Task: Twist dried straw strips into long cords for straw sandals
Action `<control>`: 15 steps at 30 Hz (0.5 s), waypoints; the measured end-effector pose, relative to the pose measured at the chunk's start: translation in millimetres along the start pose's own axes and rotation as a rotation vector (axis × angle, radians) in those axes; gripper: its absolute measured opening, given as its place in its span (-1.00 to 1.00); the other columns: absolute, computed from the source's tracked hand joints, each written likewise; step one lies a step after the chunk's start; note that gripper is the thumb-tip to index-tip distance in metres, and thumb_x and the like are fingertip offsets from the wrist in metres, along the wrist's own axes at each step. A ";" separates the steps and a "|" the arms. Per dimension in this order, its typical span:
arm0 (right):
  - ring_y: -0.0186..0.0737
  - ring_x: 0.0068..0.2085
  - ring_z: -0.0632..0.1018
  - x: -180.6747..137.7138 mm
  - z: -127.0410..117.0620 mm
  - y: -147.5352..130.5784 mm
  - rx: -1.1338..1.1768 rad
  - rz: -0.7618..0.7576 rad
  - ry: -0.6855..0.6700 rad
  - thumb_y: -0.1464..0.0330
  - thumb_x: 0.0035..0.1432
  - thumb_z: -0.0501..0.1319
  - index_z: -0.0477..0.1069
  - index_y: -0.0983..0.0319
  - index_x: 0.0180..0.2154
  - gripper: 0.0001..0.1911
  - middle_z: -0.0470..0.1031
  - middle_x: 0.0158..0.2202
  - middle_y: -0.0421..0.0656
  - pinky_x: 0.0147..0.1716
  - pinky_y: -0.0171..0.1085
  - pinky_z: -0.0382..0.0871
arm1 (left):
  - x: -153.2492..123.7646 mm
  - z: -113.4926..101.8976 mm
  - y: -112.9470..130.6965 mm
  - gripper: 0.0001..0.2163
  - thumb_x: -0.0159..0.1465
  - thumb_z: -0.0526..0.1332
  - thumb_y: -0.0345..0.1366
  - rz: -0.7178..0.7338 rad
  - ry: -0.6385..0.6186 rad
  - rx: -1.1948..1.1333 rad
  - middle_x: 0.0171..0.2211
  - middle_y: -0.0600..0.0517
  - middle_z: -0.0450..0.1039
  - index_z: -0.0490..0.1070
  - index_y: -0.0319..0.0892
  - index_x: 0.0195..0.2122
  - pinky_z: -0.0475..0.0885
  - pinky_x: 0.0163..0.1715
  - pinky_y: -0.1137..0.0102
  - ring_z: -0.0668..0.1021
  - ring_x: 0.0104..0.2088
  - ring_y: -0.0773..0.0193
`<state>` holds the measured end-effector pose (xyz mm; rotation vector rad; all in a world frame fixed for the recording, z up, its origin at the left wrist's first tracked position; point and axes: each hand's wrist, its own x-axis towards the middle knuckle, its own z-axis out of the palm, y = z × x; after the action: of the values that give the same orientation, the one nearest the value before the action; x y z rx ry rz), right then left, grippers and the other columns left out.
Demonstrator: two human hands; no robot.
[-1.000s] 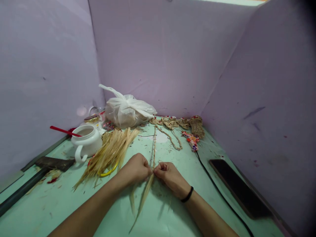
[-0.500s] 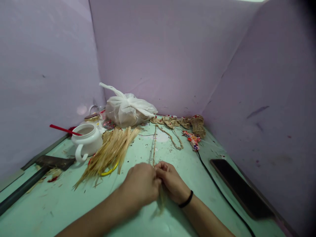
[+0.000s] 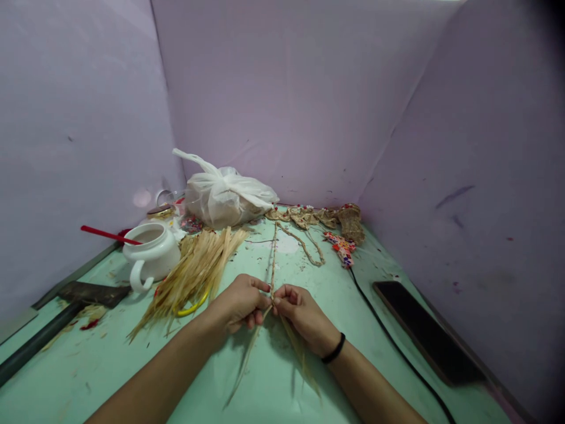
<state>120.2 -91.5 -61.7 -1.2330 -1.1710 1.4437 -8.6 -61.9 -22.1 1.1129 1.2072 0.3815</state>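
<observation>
My left hand (image 3: 239, 304) and my right hand (image 3: 302, 317) meet at the middle of the pale green table (image 3: 110, 365), both pinched on the near end of a thin braided straw cord (image 3: 273, 259). The cord runs straight away from my hands toward the back wall. Loose straw strands (image 3: 247, 359) hang from the pinch toward me, splayed to both sides. A black band sits on my right wrist. A pile of dry straw strips (image 3: 196, 272) lies just left of my left hand, over a yellow ring (image 3: 190, 308).
A white jug (image 3: 150, 257) with a red stick stands at the left, a dark hatchet (image 3: 57, 321) in front of it. A tied white plastic bag (image 3: 225, 197) sits at the back. Braided straw pieces (image 3: 326, 221), a patterned glue gun (image 3: 339, 247) with black cable, and a phone (image 3: 426, 333) lie at the right.
My hands pressed together over the cord's end half a second ago; now they have parted slightly and the loose strands show again, spread out below the pinch.
</observation>
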 end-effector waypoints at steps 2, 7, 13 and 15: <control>-0.44 -0.61 0.28 -0.4 -0.6 -2.4 0.013 0.010 -0.022 0.35 -0.15 0.17 0.21 0.27 -0.56 -0.85 0.30 -0.67 -0.26 -0.60 -0.41 0.06 | 0.7 0.4 -0.8 -0.83 -0.13 0.08 -0.49 -0.004 -0.093 -0.012 -0.73 0.08 0.32 0.34 -0.34 -0.46 0.13 -0.82 0.57 0.30 -0.79 0.45; -0.46 -0.61 0.27 -1.0 -4.7 -7.5 -0.141 0.008 -0.090 0.47 -0.18 0.13 0.22 0.28 -0.56 -0.94 0.32 -0.65 -0.26 -0.60 -0.42 0.07 | 1.0 0.5 -1.4 -0.94 -0.18 0.06 -0.46 -0.023 -0.044 0.155 -0.82 0.09 0.21 0.30 -0.30 -0.68 0.11 -0.84 0.53 0.24 -0.83 0.42; -0.40 -0.53 0.34 -2.8 -11.0 -3.3 -0.563 -0.124 0.013 0.47 -0.16 0.09 0.32 0.28 -0.56 -0.95 0.39 -0.58 -0.20 -0.56 -0.42 0.13 | 5.8 7.9 -6.9 -0.88 -0.20 0.07 -0.48 0.090 0.139 0.280 -0.89 0.21 -0.04 0.14 -0.23 -0.80 -0.16 -0.80 0.53 0.00 -0.83 0.55; -0.39 -0.54 0.34 -5.6 -13.6 -6.1 -0.715 -0.127 0.066 0.42 -0.15 0.11 0.36 0.28 -0.57 -0.91 0.41 -0.59 -0.18 -0.57 -0.42 0.11 | 8.0 10.4 -9.3 -0.88 -0.21 0.05 -0.51 0.138 0.151 0.269 -0.88 0.21 -0.06 0.14 -0.24 -0.81 -0.16 -0.77 0.52 0.00 -0.79 0.56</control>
<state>134.6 -94.4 -55.7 -1.6209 -1.7628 0.8932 0.8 -65.1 -34.9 1.4243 1.3464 0.4231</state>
